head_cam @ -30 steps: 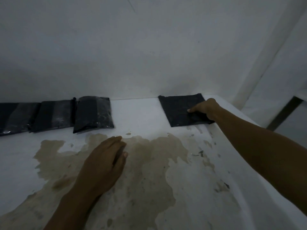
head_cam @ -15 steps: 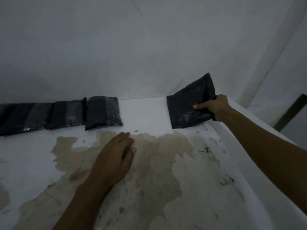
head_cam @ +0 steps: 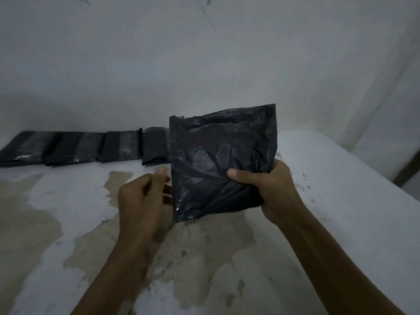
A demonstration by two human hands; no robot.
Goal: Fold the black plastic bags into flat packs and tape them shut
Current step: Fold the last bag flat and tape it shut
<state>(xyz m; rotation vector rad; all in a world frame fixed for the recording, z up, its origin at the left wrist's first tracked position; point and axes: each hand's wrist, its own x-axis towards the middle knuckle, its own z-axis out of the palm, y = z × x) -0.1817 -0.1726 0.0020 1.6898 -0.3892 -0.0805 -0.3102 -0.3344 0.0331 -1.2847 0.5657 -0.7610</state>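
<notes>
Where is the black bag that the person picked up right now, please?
In the head view, the black plastic bag is held above the stained table, centre frame, gripped by the right hand.

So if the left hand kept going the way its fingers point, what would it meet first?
Most likely the left edge of the black bag held up by the right hand; the left hand looks almost touching it already, though depth is unclear.

Black bag (head_cam: pixel 216 160) crumpled, upright; taped packs (head_cam: pixel 91 147) behind.
</notes>
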